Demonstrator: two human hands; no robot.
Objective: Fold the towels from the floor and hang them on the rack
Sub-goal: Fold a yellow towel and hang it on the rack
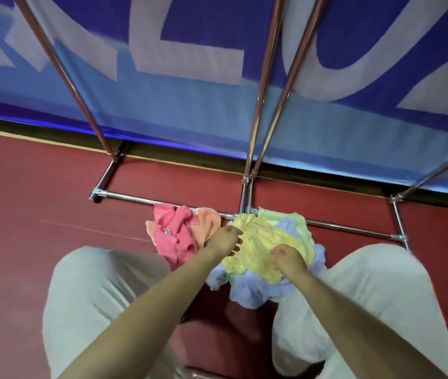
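Note:
A crumpled heap of towels lies on the red floor between my knees. A pink towel and an orange towel are at its left. A yellow towel lies on top in the middle, over a pale blue towel. The heap rests against the rack's low chrome bar. My left hand hangs over the seam between the orange and yellow towels, fingers loosely bent. My right hand is on the yellow towel with its fingers curled into the cloth.
The rack's chrome uprights rise from the floor frame right behind the heap. A blue banner with big pale letters stands behind them. My knees in light trousers flank the heap. Red floor stretches left.

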